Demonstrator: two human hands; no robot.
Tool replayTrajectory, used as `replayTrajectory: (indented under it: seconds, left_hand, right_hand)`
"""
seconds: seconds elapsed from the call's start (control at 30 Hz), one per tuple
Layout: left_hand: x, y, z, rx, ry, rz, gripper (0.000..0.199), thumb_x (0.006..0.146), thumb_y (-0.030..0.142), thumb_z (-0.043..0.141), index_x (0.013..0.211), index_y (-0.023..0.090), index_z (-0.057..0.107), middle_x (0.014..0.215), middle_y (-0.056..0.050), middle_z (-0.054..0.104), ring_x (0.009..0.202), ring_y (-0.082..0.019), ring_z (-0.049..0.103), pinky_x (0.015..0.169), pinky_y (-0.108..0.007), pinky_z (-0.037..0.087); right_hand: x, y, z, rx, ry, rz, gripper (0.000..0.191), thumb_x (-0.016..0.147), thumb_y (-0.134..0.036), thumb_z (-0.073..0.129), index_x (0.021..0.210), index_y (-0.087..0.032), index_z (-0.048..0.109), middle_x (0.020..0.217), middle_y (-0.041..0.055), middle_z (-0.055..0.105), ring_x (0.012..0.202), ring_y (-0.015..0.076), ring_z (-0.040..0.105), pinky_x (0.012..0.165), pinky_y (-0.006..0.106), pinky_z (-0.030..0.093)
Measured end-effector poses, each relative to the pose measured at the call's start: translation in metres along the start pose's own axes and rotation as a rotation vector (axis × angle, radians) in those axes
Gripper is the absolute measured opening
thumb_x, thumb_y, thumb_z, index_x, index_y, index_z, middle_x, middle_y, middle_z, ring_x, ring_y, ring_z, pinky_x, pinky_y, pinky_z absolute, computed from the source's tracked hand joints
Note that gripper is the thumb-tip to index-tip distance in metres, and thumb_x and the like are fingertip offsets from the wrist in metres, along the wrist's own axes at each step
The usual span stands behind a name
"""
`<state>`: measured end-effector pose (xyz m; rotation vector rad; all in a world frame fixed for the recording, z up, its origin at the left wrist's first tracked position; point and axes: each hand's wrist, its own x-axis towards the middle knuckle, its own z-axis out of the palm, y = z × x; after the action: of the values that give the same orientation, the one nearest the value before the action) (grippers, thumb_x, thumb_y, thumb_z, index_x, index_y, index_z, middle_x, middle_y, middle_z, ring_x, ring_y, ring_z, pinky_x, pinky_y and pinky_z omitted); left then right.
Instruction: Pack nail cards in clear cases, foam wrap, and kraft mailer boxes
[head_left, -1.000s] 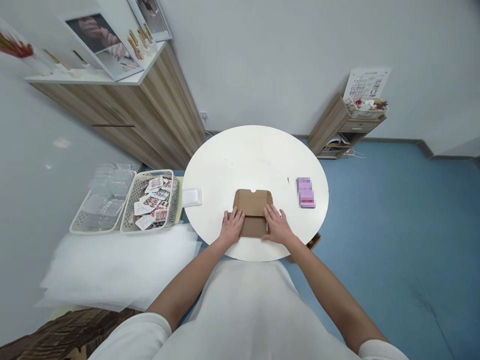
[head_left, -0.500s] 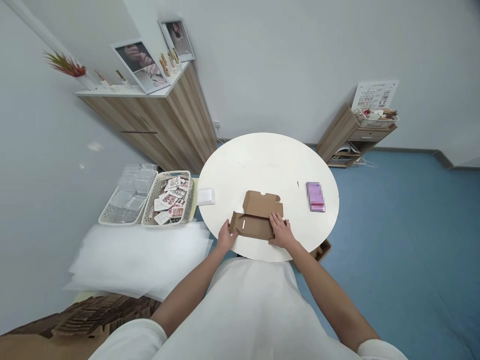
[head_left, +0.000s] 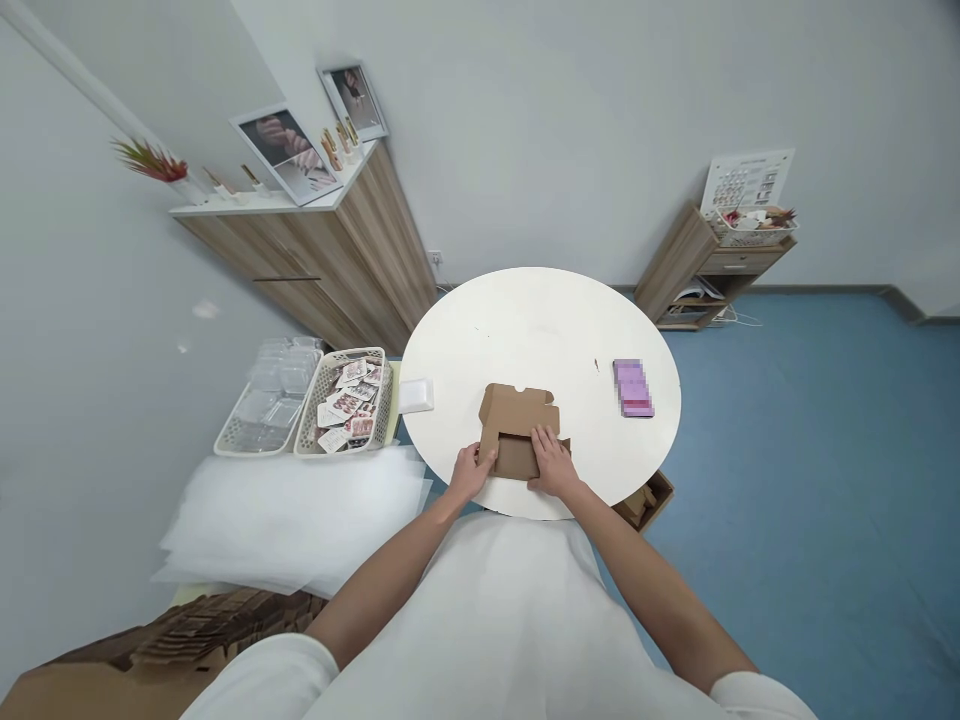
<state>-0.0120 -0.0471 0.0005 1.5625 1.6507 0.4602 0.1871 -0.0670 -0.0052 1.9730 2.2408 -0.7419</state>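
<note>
A brown cardboard box point(head_left: 517, 410), partly folded, lies on the round white table close to my body. Its lid panel with side tabs spreads away from me, and the shallow inside shows dark between my hands. My left hand point(head_left: 472, 472) grips the box's left side wall, thumb over the folded-in flap and fingers outside. On the right part of the box rests my right hand point(head_left: 553, 462), fingers bent over its inside and thumb by the front edge. A small right-hand flap sticks out beyond that hand, partly hidden by it.
The white table point(head_left: 540, 320) carries a white packet point(head_left: 416, 395) at left and a purple pixelated item point(head_left: 634, 388) at right. Baskets of clear cases point(head_left: 274, 400) and printed cards point(head_left: 349, 400) stand left, beside translucent sheets point(head_left: 292, 510). An open carton point(head_left: 646, 500) sits below right.
The box's left side flap has gone from raised to folded inward under my left hand. Both hands stay at the box; the right has shifted slightly left. The view has tilted a little.
</note>
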Motion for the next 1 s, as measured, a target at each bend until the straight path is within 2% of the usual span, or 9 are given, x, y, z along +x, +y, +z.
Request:
replayTrajectory:
  seconds: [0.13, 0.27, 0.43, 0.63, 0.7, 0.77, 0.83, 0.9, 1.0]
  left_hand:
    - [0.008, -0.004, -0.004, 0.091, -0.019, -0.05, 0.026, 0.077, 0.027, 0.048, 0.097, 0.013, 0.056, 0.09, -0.009, 0.063, 0.081, -0.017, 0.059, 0.07, -0.027, 0.043]
    - [0.01, -0.007, -0.006, 0.123, -0.034, -0.055, 0.016, 0.076, 0.021, 0.048, 0.089, 0.015, 0.056, 0.084, -0.006, 0.064, 0.078, -0.016, 0.059, 0.067, -0.025, 0.042]
    - [0.009, -0.006, -0.004, 0.186, -0.045, -0.07, 0.015, 0.073, 0.013, 0.048, 0.087, 0.016, 0.052, 0.079, -0.005, 0.061, 0.077, -0.017, 0.057, 0.064, -0.026, 0.039]
    - [0.009, -0.001, -0.001, 0.391, -0.053, -0.071, 0.021, 0.072, 0.013, 0.048, 0.092, 0.017, 0.049, 0.084, -0.008, 0.06, 0.083, -0.022, 0.057, 0.067, -0.03, 0.039]
    - [0.006, -0.003, -0.005, 0.357, -0.069, -0.024, 0.03, 0.074, 0.02, 0.048, 0.104, 0.015, 0.045, 0.087, -0.008, 0.059, 0.083, -0.022, 0.057, 0.069, -0.031, 0.04]
    - [0.002, -0.005, -0.01, 0.283, -0.092, 0.067, 0.053, 0.074, 0.032, 0.052, 0.12, 0.014, 0.034, 0.098, -0.01, 0.056, 0.086, -0.022, 0.057, 0.073, -0.032, 0.041]
    - [-0.001, -0.006, -0.015, 0.246, -0.15, 0.191, 0.084, 0.064, 0.045, 0.062, 0.132, 0.016, 0.02, 0.113, -0.012, 0.048, 0.095, -0.024, 0.055, 0.078, -0.034, 0.042]
    - [-0.001, -0.005, -0.019, 0.279, -0.24, 0.279, 0.108, 0.049, 0.048, 0.072, 0.136, 0.021, 0.012, 0.12, -0.012, 0.041, 0.101, -0.028, 0.051, 0.081, -0.035, 0.041]
    - [0.004, -0.002, -0.019, 0.351, -0.31, 0.267, 0.118, 0.04, 0.046, 0.077, 0.137, 0.024, 0.013, 0.117, -0.011, 0.041, 0.101, -0.03, 0.051, 0.082, -0.037, 0.041]
  right_hand:
    - [0.0, 0.002, -0.002, -0.013, -0.026, -0.051, 0.116, 0.053, -0.038, 0.07, 0.138, -0.018, -0.005, 0.147, 0.0104, 0.002, 0.134, 0.0265, -0.004, 0.103, 0.042, 0.017]
    - [-0.001, 0.004, -0.006, -0.019, -0.079, -0.088, 0.125, 0.048, -0.045, 0.072, 0.137, -0.019, -0.011, 0.146, 0.0125, -0.002, 0.133, 0.0278, -0.01, 0.103, 0.045, 0.014]
    - [-0.002, 0.005, -0.01, -0.045, -0.142, -0.105, 0.127, 0.047, -0.048, 0.072, 0.137, -0.019, -0.013, 0.146, 0.0126, -0.006, 0.133, 0.0295, -0.011, 0.103, 0.047, 0.012]
    - [-0.005, 0.005, -0.007, -0.075, -0.122, -0.103, 0.125, 0.048, -0.048, 0.073, 0.138, -0.019, -0.008, 0.146, 0.0134, -0.002, 0.133, 0.0294, -0.009, 0.103, 0.047, 0.014]
    - [-0.006, 0.007, -0.006, -0.078, -0.116, -0.107, 0.124, 0.048, -0.047, 0.073, 0.138, -0.019, -0.007, 0.146, 0.0129, -0.001, 0.133, 0.0291, -0.009, 0.103, 0.047, 0.014]
    - [-0.007, 0.009, -0.006, -0.079, -0.111, -0.115, 0.123, 0.048, -0.046, 0.074, 0.138, -0.02, -0.007, 0.146, 0.0124, 0.0, 0.133, 0.0288, -0.008, 0.103, 0.047, 0.014]
    - [-0.008, 0.009, -0.006, -0.081, -0.102, -0.12, 0.123, 0.048, -0.045, 0.074, 0.138, -0.021, -0.007, 0.146, 0.0123, 0.002, 0.133, 0.0289, -0.007, 0.102, 0.047, 0.014]
    - [-0.008, 0.008, -0.007, -0.087, -0.094, -0.12, 0.122, 0.048, -0.044, 0.074, 0.138, -0.021, -0.006, 0.146, 0.0129, 0.003, 0.133, 0.0294, -0.006, 0.102, 0.048, 0.014]
    - [-0.01, 0.005, -0.009, -0.098, -0.077, -0.132, 0.121, 0.049, -0.043, 0.074, 0.138, -0.02, -0.003, 0.146, 0.0134, 0.003, 0.133, 0.0296, -0.005, 0.103, 0.048, 0.013]
